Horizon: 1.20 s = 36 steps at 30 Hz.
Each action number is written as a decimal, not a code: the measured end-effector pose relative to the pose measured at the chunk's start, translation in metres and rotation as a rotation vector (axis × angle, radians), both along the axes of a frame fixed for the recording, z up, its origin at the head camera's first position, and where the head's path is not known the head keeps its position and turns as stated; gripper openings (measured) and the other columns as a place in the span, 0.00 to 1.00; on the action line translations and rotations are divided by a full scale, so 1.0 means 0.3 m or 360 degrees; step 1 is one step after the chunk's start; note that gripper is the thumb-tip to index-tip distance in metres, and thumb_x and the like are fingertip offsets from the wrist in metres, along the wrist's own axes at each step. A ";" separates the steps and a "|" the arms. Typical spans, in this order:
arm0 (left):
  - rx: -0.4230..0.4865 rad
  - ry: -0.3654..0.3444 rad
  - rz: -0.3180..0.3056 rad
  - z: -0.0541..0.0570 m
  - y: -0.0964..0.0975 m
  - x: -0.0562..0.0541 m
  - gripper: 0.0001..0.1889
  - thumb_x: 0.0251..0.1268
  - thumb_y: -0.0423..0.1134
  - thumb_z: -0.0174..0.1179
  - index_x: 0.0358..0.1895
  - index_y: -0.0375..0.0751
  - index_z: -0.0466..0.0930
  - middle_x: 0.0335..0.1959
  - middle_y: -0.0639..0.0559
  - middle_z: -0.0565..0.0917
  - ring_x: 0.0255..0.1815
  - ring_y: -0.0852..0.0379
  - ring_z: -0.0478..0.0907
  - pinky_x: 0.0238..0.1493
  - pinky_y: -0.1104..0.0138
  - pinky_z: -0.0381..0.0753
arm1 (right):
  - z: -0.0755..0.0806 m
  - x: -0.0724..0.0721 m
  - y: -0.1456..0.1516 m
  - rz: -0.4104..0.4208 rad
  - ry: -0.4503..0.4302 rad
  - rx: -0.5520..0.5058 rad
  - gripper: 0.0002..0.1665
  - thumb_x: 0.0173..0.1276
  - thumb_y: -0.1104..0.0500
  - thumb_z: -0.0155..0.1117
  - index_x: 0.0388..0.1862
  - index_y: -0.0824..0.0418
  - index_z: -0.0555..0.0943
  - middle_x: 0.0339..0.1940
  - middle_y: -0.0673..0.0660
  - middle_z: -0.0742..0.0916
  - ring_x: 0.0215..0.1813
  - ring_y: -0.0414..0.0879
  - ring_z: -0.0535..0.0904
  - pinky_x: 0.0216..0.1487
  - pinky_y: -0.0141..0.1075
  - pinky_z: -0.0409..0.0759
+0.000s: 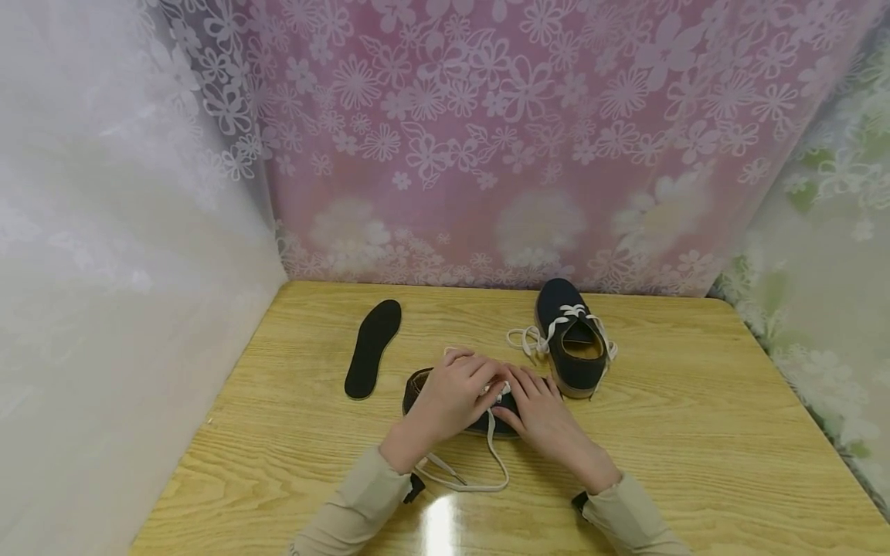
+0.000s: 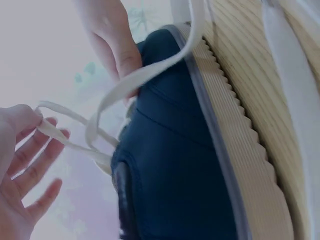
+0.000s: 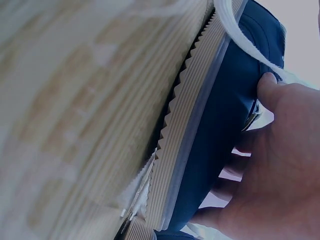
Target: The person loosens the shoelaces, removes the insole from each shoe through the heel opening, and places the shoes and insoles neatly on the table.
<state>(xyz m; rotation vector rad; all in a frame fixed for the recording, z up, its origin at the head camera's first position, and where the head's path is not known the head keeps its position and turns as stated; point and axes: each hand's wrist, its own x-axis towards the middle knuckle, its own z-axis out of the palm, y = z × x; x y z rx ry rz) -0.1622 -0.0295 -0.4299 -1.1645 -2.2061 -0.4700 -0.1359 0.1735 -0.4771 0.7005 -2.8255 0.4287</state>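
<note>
Left hand [image 2: 15,165]: thumb and a finger pinched a white lace [image 2: 77,146], the other fingers loosely spread, over at the left of the left-wrist frame.
Right hand [image 3: 290,150]: thumb and fingers held the dark shoe [image 3: 215,125] toward its toe.
Dark shoe: lower middle of the head view, sole down on the surface [image 1: 660,432], toe pointing right.
Step in hand: lace work, I'd say; tightening or loosening, honestly couldn't tell.
Next move: probably called for a pull on that lace while the right hand steadied the toe.
Left wrist: showed the lace stretched clear of the shoe; from the head, the left hand mostly blocked that.
Right wrist: best look at the sole's [image 3: 187,120] jagged edge.
Head: only one with the black insole [image 1: 371,351], left of centre, and a whole second shoe [image 1: 565,347], right of centre.
</note>
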 end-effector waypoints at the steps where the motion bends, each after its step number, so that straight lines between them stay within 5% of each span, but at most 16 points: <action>1: -0.0014 0.0011 -0.0019 0.005 0.003 0.004 0.07 0.70 0.42 0.66 0.47 0.47 0.84 0.42 0.56 0.87 0.42 0.60 0.84 0.60 0.60 0.79 | -0.007 -0.003 0.003 0.0008 0.0029 -0.0001 0.40 0.75 0.42 0.60 0.76 0.65 0.67 0.71 0.65 0.75 0.70 0.66 0.70 0.63 0.70 0.68; 7: 0.0019 -0.0052 -0.0065 0.015 -0.014 0.003 0.09 0.71 0.43 0.66 0.48 0.46 0.84 0.44 0.55 0.87 0.46 0.59 0.84 0.59 0.61 0.79 | -0.029 -0.013 0.011 0.0025 0.0045 -0.0004 0.42 0.78 0.35 0.49 0.78 0.61 0.65 0.72 0.64 0.74 0.70 0.65 0.70 0.61 0.69 0.68; 13: 0.0086 -0.0204 0.0061 0.001 -0.058 -0.024 0.09 0.68 0.34 0.67 0.48 0.48 0.84 0.46 0.54 0.85 0.50 0.54 0.83 0.57 0.57 0.80 | 0.002 -0.002 0.003 -0.0013 -0.0039 -0.0004 0.44 0.75 0.39 0.57 0.78 0.65 0.65 0.73 0.65 0.74 0.72 0.66 0.69 0.64 0.68 0.68; 20: -0.0073 -0.0297 0.0104 -0.024 -0.068 -0.034 0.05 0.68 0.41 0.68 0.44 0.53 0.85 0.53 0.54 0.82 0.57 0.52 0.79 0.64 0.55 0.74 | 0.002 -0.003 0.002 -0.0025 -0.0089 0.0022 0.44 0.74 0.41 0.60 0.79 0.64 0.62 0.75 0.64 0.72 0.73 0.65 0.67 0.65 0.68 0.67; 28: 0.0163 -0.0215 0.0061 0.019 -0.036 -0.012 0.07 0.69 0.38 0.67 0.46 0.47 0.82 0.41 0.56 0.86 0.41 0.60 0.84 0.62 0.60 0.77 | 0.003 0.000 -0.005 -0.0017 -0.0026 0.0017 0.38 0.72 0.47 0.66 0.72 0.66 0.69 0.68 0.67 0.76 0.70 0.67 0.70 0.64 0.70 0.67; 36: 0.0368 -0.0323 -0.0102 0.072 -0.034 0.020 0.06 0.71 0.35 0.65 0.47 0.45 0.82 0.40 0.55 0.86 0.33 0.63 0.83 0.34 0.76 0.80 | 0.004 0.001 -0.002 -0.0012 0.0003 0.0023 0.40 0.72 0.47 0.66 0.74 0.67 0.68 0.67 0.69 0.77 0.70 0.67 0.71 0.64 0.70 0.67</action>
